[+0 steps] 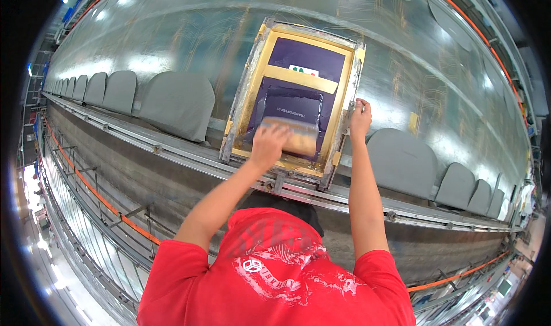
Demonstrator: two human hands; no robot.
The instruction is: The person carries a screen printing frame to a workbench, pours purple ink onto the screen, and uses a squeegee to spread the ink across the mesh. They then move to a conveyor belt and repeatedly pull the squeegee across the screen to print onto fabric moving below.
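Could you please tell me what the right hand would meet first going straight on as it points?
The right hand would probably meet the frame's upper right rail first, though depth there is unclear.

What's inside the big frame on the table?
A purple sheet, a yellow strip across it and a blurry tan block. Whatever lies under the block and the left hand is hidden.

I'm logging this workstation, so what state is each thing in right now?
Screen-printing frame: lying on the table
Squeegee: held inside the frame, blurred
Yellow strip: stretched across the purple screen
Gray panels: lying in a row
Left hand: closed on the squeegee
Right hand: at the frame's right edge, grip unclear
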